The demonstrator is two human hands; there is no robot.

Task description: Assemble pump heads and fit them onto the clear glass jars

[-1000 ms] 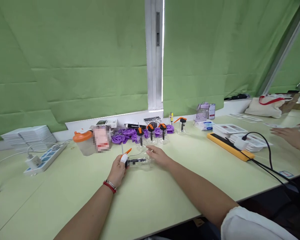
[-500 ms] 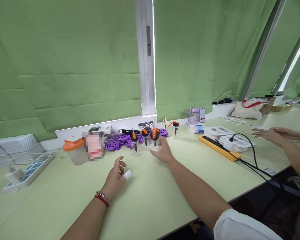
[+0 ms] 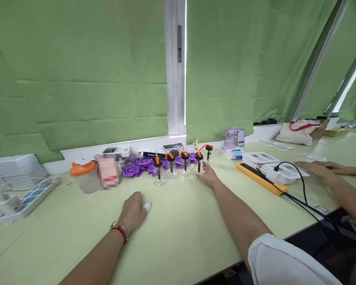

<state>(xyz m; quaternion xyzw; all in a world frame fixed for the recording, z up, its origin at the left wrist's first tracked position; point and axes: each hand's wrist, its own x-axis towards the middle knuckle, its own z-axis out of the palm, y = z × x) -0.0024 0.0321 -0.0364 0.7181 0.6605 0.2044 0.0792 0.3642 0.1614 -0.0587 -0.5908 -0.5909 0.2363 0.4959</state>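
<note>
My right hand (image 3: 208,176) reaches to the back of the table, its thumb and fingers around a small clear glass jar (image 3: 199,169) with a black-and-orange top. Left of it, three similar jars stand upright in a row: one glass jar (image 3: 185,171) nearest, a second jar (image 3: 171,173), and a third jar (image 3: 158,179) at the end. Another black-and-orange-topped jar (image 3: 209,154) is behind my right hand, partly hidden. My left hand (image 3: 134,209) rests on the table, thumb apart with a white cover on its tip, holding nothing; its fingers are partly hidden.
Purple plastic pieces (image 3: 139,166) lie behind the jars. To the left stand an orange-lidded container (image 3: 84,176) and a white power strip (image 3: 29,204). A yellow power strip (image 3: 261,179) with cables and stacked white packs (image 3: 259,158) are at right, near another person's hands (image 3: 314,168).
My right hand has moved right along the row, and the jar at it now stands apart from the third one. My left hand has lowered slightly toward the table. The view has shifted a little.
</note>
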